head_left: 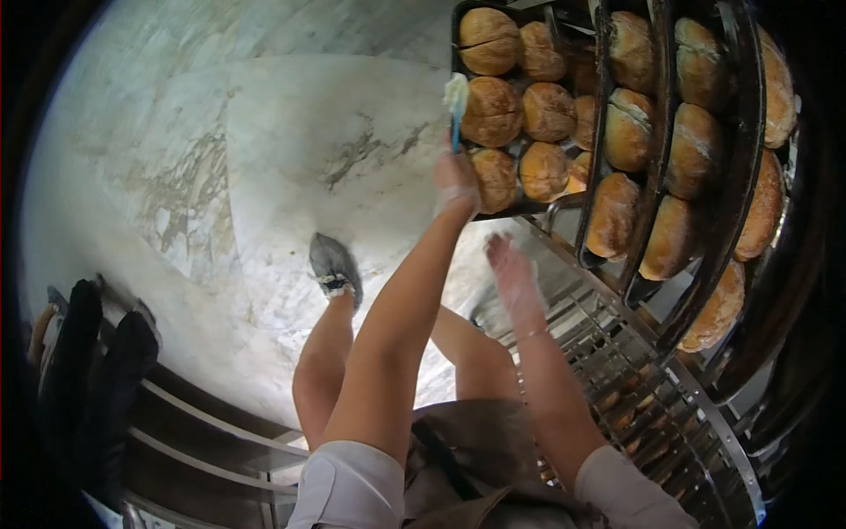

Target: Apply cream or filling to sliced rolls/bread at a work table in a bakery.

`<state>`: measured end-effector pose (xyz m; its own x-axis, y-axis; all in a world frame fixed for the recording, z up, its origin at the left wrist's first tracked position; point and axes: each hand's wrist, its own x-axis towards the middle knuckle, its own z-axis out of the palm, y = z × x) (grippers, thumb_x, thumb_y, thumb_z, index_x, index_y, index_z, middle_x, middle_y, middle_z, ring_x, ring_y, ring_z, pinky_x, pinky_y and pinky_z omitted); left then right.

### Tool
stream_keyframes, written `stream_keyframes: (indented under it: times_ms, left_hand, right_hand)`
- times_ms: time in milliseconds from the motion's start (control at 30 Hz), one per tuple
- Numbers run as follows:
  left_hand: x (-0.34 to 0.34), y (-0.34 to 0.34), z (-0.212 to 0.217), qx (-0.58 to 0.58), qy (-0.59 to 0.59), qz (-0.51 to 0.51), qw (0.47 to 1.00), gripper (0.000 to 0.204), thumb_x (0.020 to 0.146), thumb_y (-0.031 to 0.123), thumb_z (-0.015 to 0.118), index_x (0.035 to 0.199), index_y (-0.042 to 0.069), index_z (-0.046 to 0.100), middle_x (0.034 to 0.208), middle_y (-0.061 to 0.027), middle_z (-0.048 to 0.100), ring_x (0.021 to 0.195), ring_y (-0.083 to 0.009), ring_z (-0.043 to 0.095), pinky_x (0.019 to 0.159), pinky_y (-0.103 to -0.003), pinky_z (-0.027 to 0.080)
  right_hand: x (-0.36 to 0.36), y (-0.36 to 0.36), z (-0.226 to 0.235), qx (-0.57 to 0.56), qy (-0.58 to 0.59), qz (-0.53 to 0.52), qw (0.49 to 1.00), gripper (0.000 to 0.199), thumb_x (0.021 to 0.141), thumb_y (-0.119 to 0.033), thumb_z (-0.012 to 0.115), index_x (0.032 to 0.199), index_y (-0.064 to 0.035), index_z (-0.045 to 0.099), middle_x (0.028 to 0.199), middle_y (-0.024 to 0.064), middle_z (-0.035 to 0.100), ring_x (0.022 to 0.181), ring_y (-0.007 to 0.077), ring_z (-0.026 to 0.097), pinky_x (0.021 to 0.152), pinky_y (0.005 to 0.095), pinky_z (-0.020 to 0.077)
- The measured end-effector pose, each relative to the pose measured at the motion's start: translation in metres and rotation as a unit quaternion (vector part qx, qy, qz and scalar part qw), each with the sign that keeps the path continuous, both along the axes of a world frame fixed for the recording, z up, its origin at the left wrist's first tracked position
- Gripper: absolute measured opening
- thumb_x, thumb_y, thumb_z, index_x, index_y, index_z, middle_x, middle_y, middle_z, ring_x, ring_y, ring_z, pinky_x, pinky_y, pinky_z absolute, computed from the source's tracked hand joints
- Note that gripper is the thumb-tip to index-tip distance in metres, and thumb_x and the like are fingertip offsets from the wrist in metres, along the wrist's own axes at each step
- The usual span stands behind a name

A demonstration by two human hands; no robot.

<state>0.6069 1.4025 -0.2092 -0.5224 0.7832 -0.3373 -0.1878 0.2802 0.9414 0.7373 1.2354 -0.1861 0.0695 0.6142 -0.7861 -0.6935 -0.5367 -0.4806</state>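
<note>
Head view, sole view. My left hand [456,183] is closed round the blue handle of a pale-headed tool [456,101], upright at the near left side of a dark tray [455,55]; whether any fingers also bear on the rim, I cannot tell. My right hand [517,278], in a clear glove, is blurred by motion, its fingers loosely extended, nothing seen in them, below the tray's edge and near the rack [705,401]. The tray carries browned loaves [491,112] in rows; further loaded trays [608,132] stand to the right.

Handling, in my judgement: the tool is light, with a stiff handle and a softer head, best held by the handle. The tray is likely rigid and heavy when loaded, best gripped by opposite rims. Loaves appear crusty, light and liable to roll if tipped.
</note>
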Motion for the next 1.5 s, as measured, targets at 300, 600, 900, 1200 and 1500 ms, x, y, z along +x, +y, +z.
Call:
stream_keyframes:
  times_ms: [300,600,900,1200,1500]
  left_hand:
    - [-0.187,-0.067,0.060,-0.023,0.233,0.033,0.972,0.030,0.098,0.009,0.051,0.125,-0.001,0.059,0.105,-0.0199,0.069,0.093,-0.0283,0.065,0.084,-0.036,0.049]
    - [-0.280,-0.218,0.125,-0.091,0.183,0.195,0.959,0.028,0.098,0.010,0.054,0.119,-0.007,0.060,0.102,-0.0159,0.068,0.087,-0.0206,0.060,0.080,-0.035,0.049]
    - [-0.311,-0.352,0.169,-0.264,0.223,0.320,0.882,0.039,0.094,0.030,0.062,0.116,-0.003,0.065,0.100,-0.0146,0.071,0.084,-0.0231,0.066,0.079,-0.038,0.051]
    - [-0.339,-0.363,0.131,-0.119,0.171,0.278,0.938,0.035,0.091,0.015,0.064,0.120,-0.004,0.064,0.098,-0.0122,0.071,0.086,-0.0159,0.062,0.081,-0.031,0.049]
    - [-0.378,-0.461,0.146,-0.065,0.129,0.462,0.875,0.031,0.090,0.008,0.066,0.116,-0.008,0.064,0.097,-0.0060,0.067,0.085,-0.0114,0.057,0.077,-0.026,0.047]
  right_hand:
    - [-0.003,0.070,-0.048,0.154,0.219,-0.152,0.952,0.036,0.078,-0.006,0.056,0.114,0.0001,0.059,0.121,0.0152,0.062,0.117,0.0310,0.055,0.108,0.0464,0.0398]
    - [-0.068,-0.019,-0.037,0.132,-0.217,0.249,0.935,0.025,0.073,0.009,0.065,0.096,0.0006,0.063,0.095,0.0109,0.067,0.084,0.0162,0.063,0.072,0.0303,0.0534]
    - [-0.099,-0.062,0.117,0.186,-0.313,0.491,0.791,0.029,0.075,-0.007,0.068,0.102,0.0016,0.066,0.093,0.0109,0.070,0.083,0.0183,0.065,0.074,0.0331,0.0512]
    - [-0.106,-0.140,0.019,0.123,0.067,0.284,0.949,0.023,0.077,0.009,0.069,0.094,-0.0027,0.060,0.093,0.0076,0.064,0.086,0.0163,0.062,0.080,0.0317,0.0522]
    - [-0.191,-0.089,0.021,-0.033,0.238,0.292,0.926,0.010,0.076,-0.001,0.061,0.085,-0.0045,0.059,0.087,0.0049,0.059,0.079,0.0155,0.057,0.073,0.0283,0.0478]
